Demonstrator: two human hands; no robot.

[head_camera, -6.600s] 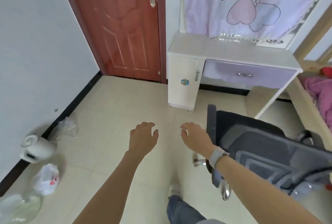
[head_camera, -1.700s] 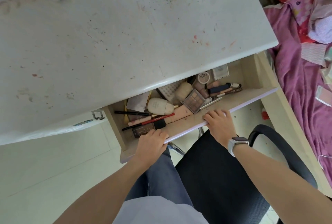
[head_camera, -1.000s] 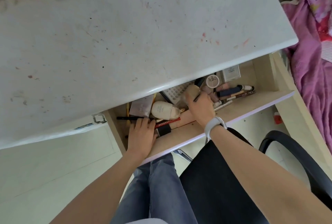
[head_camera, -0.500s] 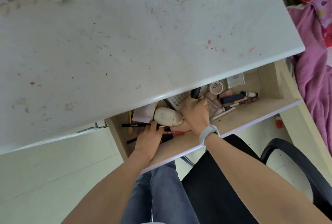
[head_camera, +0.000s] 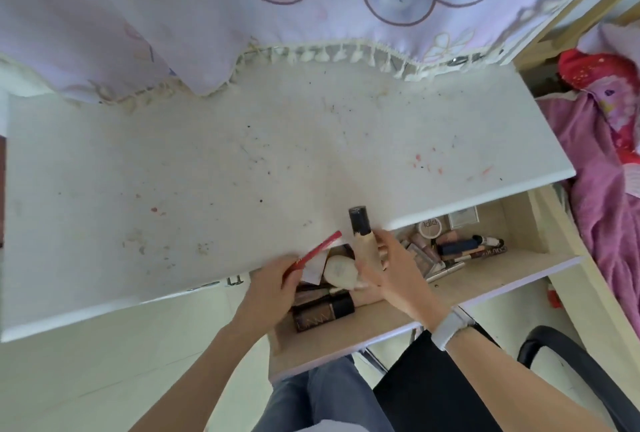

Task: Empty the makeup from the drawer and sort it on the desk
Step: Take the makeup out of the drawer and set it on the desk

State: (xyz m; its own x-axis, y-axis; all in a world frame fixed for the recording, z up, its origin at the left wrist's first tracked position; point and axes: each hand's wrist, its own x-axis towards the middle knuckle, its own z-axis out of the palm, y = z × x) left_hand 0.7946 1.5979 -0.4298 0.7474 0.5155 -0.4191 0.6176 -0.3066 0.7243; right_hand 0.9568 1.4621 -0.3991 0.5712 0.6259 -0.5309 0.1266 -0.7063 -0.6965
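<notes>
Left hand (head_camera: 268, 287) was closed on a red pencil (head_camera: 313, 254), which slanted up and right with its tip over the counter (head_camera: 242, 168) edge. Right hand (head_camera: 393, 268) was wrapped round a beige bottle (head_camera: 363, 244) with a dark cap, held upright at the counter's front edge, the cap showing against the white top. Both hands were close together above the left part of the open drawer (head_camera: 450, 296).

Drawer still held most of the makeup: a cream oval bottle (head_camera: 340, 271) lying just under the two hands, a dark brown tube (head_camera: 323, 313) lying across near the front left, a white card (head_camera: 313, 268) beside the pencil. Further right lay a round white compact (head_camera: 429, 226), a small white box (head_camera: 463, 217), a dark blue tube (head_camera: 457, 247), and a heap of pencils and palettes too jumbled to tell apart.

Counter top was white, stained with red and dark specks, with no makeup lying on it. A lilac curtain (head_camera: 242, 15) with a tasselled hem hung over its back edge. A white watch (head_camera: 450, 327) sat on the right wrist. A black chair (head_camera: 450, 393) stood below the drawer, and a bed with pink bedding (head_camera: 606, 171) lay to the right.
</notes>
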